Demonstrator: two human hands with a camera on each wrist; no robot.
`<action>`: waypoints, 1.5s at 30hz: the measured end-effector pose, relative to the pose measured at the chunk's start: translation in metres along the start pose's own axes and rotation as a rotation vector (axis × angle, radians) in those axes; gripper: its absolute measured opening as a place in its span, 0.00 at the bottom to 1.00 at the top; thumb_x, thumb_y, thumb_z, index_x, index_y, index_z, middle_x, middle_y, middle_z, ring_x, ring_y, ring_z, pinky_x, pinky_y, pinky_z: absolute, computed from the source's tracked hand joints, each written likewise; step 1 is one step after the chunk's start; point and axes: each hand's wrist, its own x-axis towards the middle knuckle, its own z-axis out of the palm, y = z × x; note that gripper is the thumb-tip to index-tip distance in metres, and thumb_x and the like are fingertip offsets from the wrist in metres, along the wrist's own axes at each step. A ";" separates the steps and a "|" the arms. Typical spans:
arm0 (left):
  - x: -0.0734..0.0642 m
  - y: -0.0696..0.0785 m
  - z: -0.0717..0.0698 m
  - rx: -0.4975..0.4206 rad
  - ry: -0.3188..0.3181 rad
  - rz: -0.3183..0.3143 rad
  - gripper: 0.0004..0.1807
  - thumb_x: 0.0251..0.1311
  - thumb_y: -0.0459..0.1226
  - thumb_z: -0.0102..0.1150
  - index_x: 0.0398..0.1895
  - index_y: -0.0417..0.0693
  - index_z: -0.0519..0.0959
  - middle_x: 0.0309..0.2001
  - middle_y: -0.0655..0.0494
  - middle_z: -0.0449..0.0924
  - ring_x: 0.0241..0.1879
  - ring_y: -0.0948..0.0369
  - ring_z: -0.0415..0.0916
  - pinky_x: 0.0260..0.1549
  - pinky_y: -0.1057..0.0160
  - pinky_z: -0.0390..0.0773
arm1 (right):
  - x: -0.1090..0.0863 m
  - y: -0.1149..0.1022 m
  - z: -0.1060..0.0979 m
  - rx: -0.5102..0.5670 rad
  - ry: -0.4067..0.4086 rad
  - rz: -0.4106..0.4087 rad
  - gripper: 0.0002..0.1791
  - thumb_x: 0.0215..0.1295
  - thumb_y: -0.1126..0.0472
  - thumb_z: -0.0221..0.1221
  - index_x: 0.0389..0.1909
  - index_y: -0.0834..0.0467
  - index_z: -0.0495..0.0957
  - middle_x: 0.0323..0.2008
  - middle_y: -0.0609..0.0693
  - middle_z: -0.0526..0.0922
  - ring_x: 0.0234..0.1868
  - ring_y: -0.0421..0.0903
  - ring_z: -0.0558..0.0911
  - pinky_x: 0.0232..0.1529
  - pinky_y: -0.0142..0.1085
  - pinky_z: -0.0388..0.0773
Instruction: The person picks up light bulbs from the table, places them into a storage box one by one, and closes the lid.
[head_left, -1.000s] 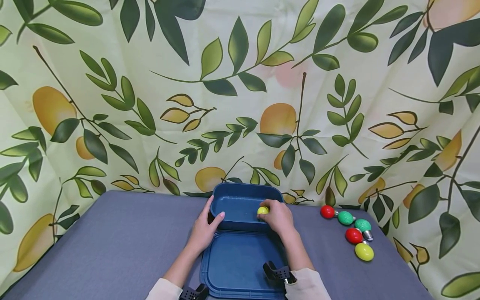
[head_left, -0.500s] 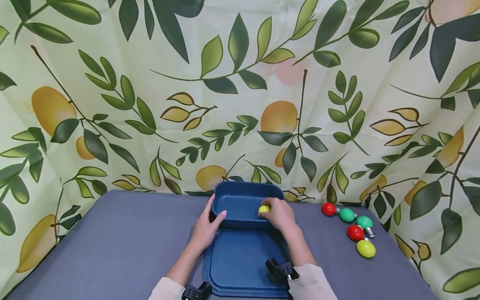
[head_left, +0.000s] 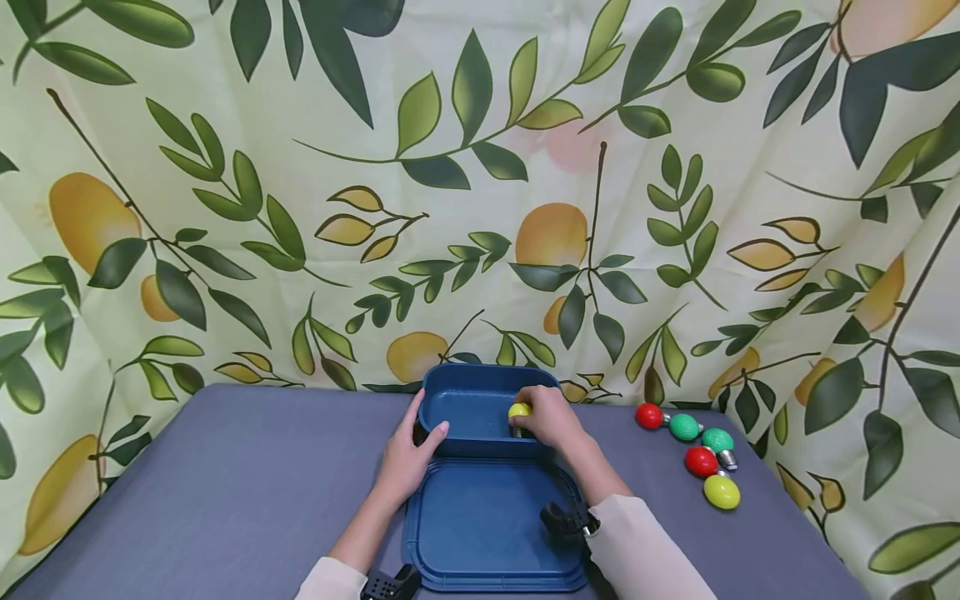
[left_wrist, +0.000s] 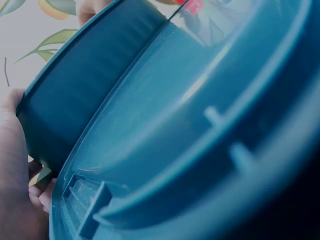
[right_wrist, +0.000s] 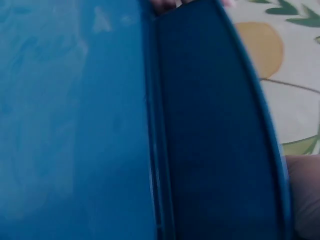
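A deep blue plastic box (head_left: 472, 448) stands at the back of the table in the head view. My left hand (head_left: 405, 454) grips its left front corner, thumb by the front rim and fingers along the side; the left wrist view shows fingertips curled under that corner. Over the box's right part, my right hand (head_left: 553, 417) pinches a small yellow light bulb (head_left: 519, 410), its metal base pointing down inside the walls. The palm hides part of the bulb. In the right wrist view the box's front wall (right_wrist: 215, 120) covers the bulb, and only part of the hand shows.
A blue lid (head_left: 495, 525) lies flat in front of the box, under both forearms. At the right of the table lie red bulbs (head_left: 701, 461), green bulbs (head_left: 684, 427) and another yellow bulb (head_left: 722, 492). A leaf-print cloth (head_left: 465, 250) hangs right behind the box.
My right hand has shifted slightly left and up with the yellow bulb, which has tipped so its metal base now shows below. The left hand keeps its hold on the box.
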 end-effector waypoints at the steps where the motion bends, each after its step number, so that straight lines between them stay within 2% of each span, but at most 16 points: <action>1: 0.000 0.000 0.000 0.000 0.003 0.001 0.41 0.68 0.57 0.57 0.81 0.66 0.53 0.79 0.46 0.58 0.77 0.43 0.57 0.70 0.34 0.61 | 0.002 0.001 0.001 -0.008 -0.001 -0.012 0.13 0.57 0.62 0.73 0.42 0.61 0.87 0.38 0.52 0.88 0.33 0.44 0.79 0.37 0.39 0.79; 9: 0.002 0.002 0.002 -0.011 -0.001 0.005 0.42 0.67 0.57 0.58 0.81 0.66 0.53 0.79 0.47 0.58 0.78 0.44 0.57 0.71 0.34 0.60 | 0.012 0.006 0.001 -0.078 -0.038 -0.041 0.16 0.59 0.60 0.72 0.47 0.61 0.86 0.42 0.54 0.88 0.36 0.45 0.82 0.40 0.41 0.82; 23: 0.003 0.001 0.004 -0.007 0.004 -0.003 0.42 0.67 0.58 0.58 0.81 0.68 0.53 0.79 0.48 0.57 0.78 0.44 0.57 0.71 0.34 0.59 | 0.017 0.009 0.001 -0.083 -0.076 -0.016 0.18 0.63 0.58 0.69 0.52 0.61 0.85 0.48 0.54 0.88 0.39 0.45 0.83 0.43 0.40 0.82; 28: 0.002 0.001 0.004 -0.003 0.004 -0.004 0.42 0.67 0.58 0.57 0.81 0.67 0.53 0.79 0.47 0.57 0.77 0.43 0.57 0.71 0.34 0.60 | 0.013 0.008 -0.007 -0.068 -0.086 -0.035 0.19 0.64 0.57 0.68 0.53 0.62 0.84 0.51 0.56 0.87 0.48 0.52 0.85 0.50 0.47 0.82; 31: 0.001 0.001 0.002 0.003 0.003 -0.002 0.42 0.68 0.58 0.57 0.81 0.67 0.53 0.79 0.46 0.57 0.77 0.42 0.57 0.70 0.34 0.61 | 0.008 0.009 -0.015 -0.037 -0.090 -0.042 0.19 0.66 0.57 0.66 0.55 0.62 0.83 0.53 0.57 0.86 0.56 0.55 0.84 0.56 0.50 0.81; 37: 0.002 0.003 -0.003 0.003 0.008 0.001 0.41 0.69 0.57 0.57 0.81 0.67 0.53 0.79 0.46 0.57 0.77 0.43 0.57 0.70 0.34 0.61 | -0.007 0.010 -0.038 0.063 -0.072 -0.081 0.21 0.67 0.56 0.65 0.57 0.64 0.82 0.55 0.59 0.86 0.58 0.57 0.84 0.59 0.52 0.80; 41: 0.001 0.003 -0.005 0.003 -0.002 -0.003 0.42 0.68 0.58 0.57 0.81 0.66 0.53 0.79 0.46 0.58 0.77 0.43 0.57 0.71 0.34 0.61 | -0.029 0.011 -0.048 0.180 -0.034 -0.069 0.22 0.68 0.55 0.65 0.58 0.63 0.81 0.56 0.61 0.85 0.58 0.58 0.84 0.59 0.52 0.81; 45: 0.000 0.001 -0.003 -0.005 -0.013 -0.012 0.42 0.68 0.58 0.57 0.81 0.66 0.52 0.79 0.46 0.57 0.78 0.43 0.56 0.71 0.34 0.60 | -0.058 0.017 -0.053 0.268 0.031 -0.012 0.22 0.67 0.55 0.66 0.59 0.59 0.81 0.57 0.60 0.84 0.58 0.57 0.84 0.56 0.48 0.83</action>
